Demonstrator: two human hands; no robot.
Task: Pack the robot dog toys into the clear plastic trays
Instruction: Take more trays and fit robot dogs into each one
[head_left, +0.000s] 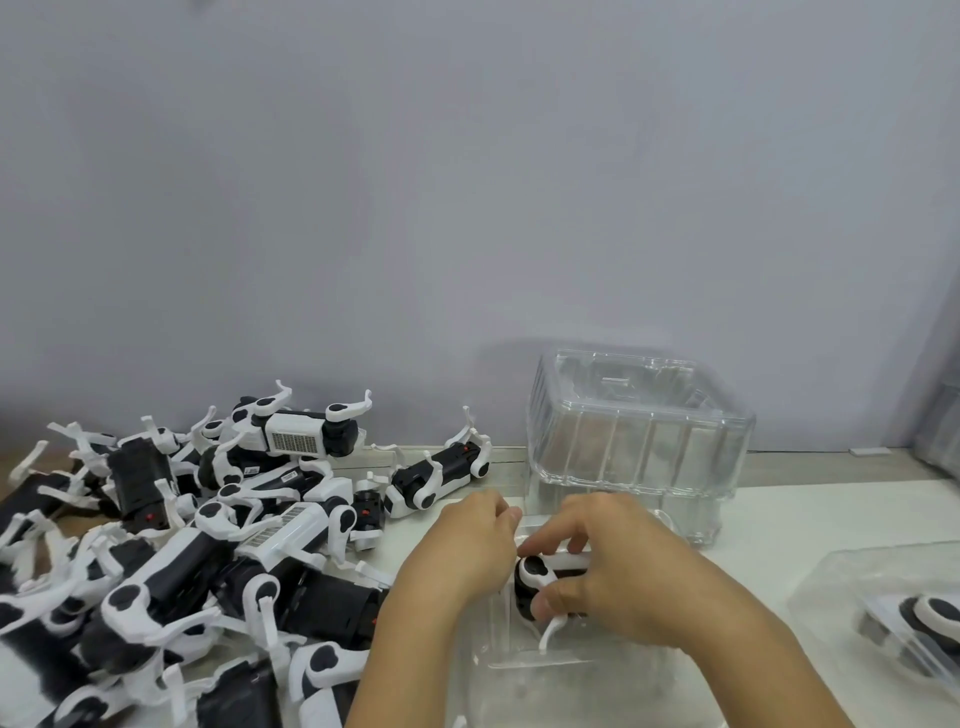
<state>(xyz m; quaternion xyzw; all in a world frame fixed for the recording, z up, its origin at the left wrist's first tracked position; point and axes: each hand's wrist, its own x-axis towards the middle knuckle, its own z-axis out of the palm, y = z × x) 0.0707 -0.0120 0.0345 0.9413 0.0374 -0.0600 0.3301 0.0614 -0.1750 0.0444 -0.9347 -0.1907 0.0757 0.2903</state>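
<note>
Both hands crowd the near edge of the table (779, 514): my right hand (618, 566) grips a robot dog (535, 574) down in the clear tray (519, 670), my left hand (467, 545) pinches the tray rim. Those skinny legs could snag if I shove.

the robot dog toys (291, 519) are hard plastic, glossy white shells over matt black bodies. the stacked trays (639, 431) are thin clear plastic, shiny and ribbed. the table (805, 514) looks smooth, matt white.
</note>
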